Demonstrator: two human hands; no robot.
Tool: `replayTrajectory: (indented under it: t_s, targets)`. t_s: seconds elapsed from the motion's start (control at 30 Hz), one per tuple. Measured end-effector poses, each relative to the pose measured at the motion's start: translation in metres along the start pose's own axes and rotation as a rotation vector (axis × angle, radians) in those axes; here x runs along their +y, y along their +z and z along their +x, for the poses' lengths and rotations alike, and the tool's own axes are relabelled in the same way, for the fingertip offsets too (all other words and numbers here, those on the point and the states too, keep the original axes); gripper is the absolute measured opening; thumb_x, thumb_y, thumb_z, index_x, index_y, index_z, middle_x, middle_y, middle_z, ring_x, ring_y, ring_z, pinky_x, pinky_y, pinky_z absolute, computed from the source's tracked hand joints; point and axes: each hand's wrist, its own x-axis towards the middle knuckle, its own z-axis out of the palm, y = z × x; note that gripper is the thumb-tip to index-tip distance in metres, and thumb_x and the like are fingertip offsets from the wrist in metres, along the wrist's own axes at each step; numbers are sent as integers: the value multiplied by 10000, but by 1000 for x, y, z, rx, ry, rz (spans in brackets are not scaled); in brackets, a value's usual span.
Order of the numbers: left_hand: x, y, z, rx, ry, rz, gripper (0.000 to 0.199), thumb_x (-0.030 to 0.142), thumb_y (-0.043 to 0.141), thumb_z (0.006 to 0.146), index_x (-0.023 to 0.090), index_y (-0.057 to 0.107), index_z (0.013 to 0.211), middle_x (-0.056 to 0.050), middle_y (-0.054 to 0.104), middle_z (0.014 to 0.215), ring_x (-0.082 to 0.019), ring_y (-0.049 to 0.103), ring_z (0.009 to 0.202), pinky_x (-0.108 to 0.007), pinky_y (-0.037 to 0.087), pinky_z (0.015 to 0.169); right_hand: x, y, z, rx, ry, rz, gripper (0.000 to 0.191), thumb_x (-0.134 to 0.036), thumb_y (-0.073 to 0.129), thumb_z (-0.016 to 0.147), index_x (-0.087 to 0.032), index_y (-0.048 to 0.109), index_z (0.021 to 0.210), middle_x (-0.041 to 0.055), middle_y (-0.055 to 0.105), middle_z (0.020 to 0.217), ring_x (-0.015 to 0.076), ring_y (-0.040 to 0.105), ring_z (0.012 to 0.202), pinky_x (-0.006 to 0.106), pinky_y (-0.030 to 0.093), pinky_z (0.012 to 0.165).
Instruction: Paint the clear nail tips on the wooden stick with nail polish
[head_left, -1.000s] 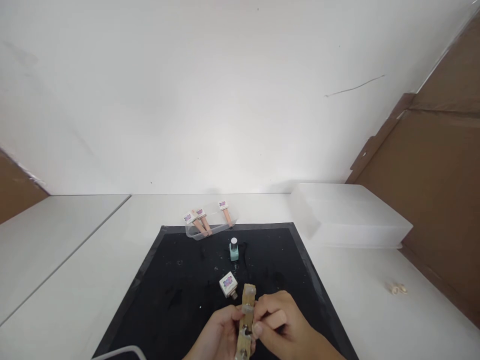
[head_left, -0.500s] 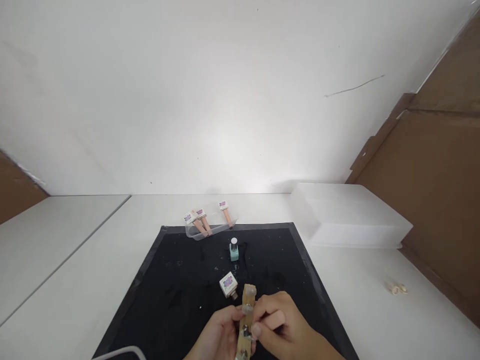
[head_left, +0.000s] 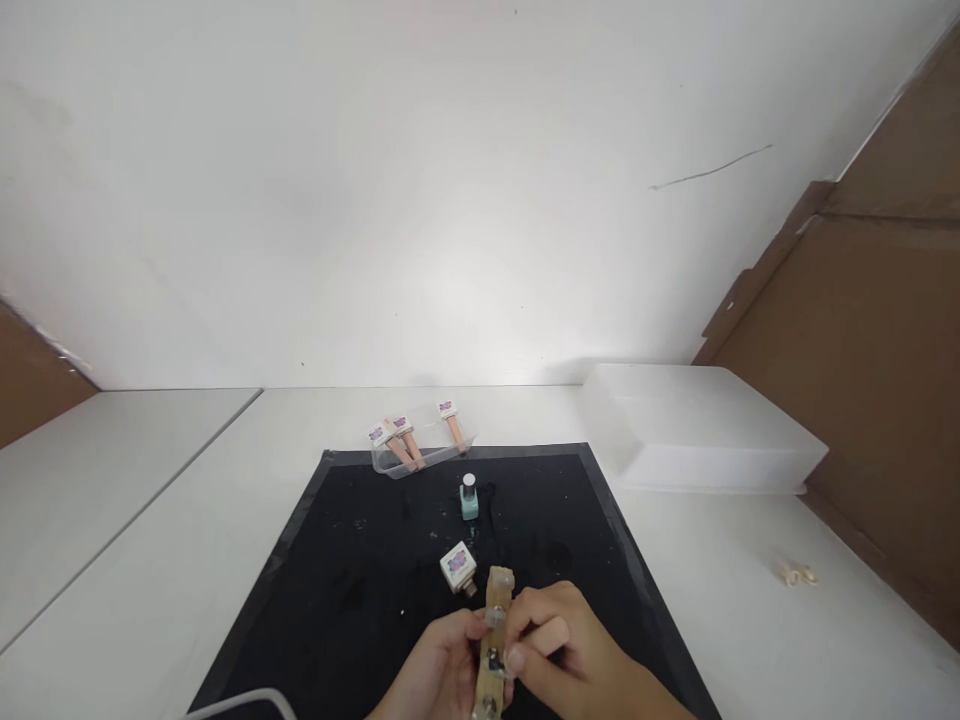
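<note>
A wooden strip (head_left: 490,640) with several clear nail tips stuck on it stands upright in my left hand (head_left: 448,655), fingers and thumb closed around its lower half. My right hand (head_left: 562,645) is pinched close against the strip's right side. From that hand sticks the blunt end of a peach-pink nail polish brush cap (head_left: 550,637); its bristles are hidden by the fingers. Dark polish shows on a nail tip near the right fingertips. Just beyond the strip, a white square nail polish bottle (head_left: 458,567) lies tilted, its neck uncapped.
A small teal polish bottle (head_left: 469,500) stands on the black mat (head_left: 360,540). Behind it a clear tray (head_left: 431,458) holds pink-capped bottles (head_left: 405,445). At right are a white box (head_left: 705,430) and small pale rings (head_left: 796,574). A grey cable (head_left: 251,696) lies at lower left.
Almost nothing differs. Both hands keep their hold at the strip, and the view has shifted very slightly.
</note>
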Motion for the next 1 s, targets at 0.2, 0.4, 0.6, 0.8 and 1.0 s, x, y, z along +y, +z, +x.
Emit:
replayTrajectory:
  t_s: [0.2,0.4,0.6,0.8,1.0]
  targets:
    - [0,0,-1,22,-7,1,124,196,479,682,114,556,733,5,544,550,-84,518,470,-211,380,556,0,0,-1,72,-59,-44,240,-295,451,842,-161,557,674,15,603,556,113,550,499,197,412,515]
    - [0,-1,2,1,-10,6,136,211,507,654,107,550,731,-5,540,558,-94,523,477,-216,370,548,-4,-2,0,6,-20,-1,202,-285,469,830,-153,573,718,29,623,597,123,573,527,208,433,543]
    - [2,2,-2,58,-16,8,127,184,514,676,120,537,782,1,549,565,-99,508,494,-243,395,626,-2,0,0,104,-75,-13,225,-278,437,840,-166,540,675,-2,586,507,104,526,450,193,416,491]
    - [0,7,-5,22,25,28,57,200,522,659,148,502,647,15,497,538,-87,465,481,-216,313,532,-5,-2,1,0,-25,-51,190,-287,468,817,-159,576,729,14,601,602,115,545,528,204,422,541]
    - [1,1,0,-2,-15,25,114,209,514,672,126,543,746,0,538,584,-102,498,519,-233,355,587,-2,0,1,30,-17,-41,178,-240,459,804,-164,540,664,-1,586,538,106,523,474,199,409,515]
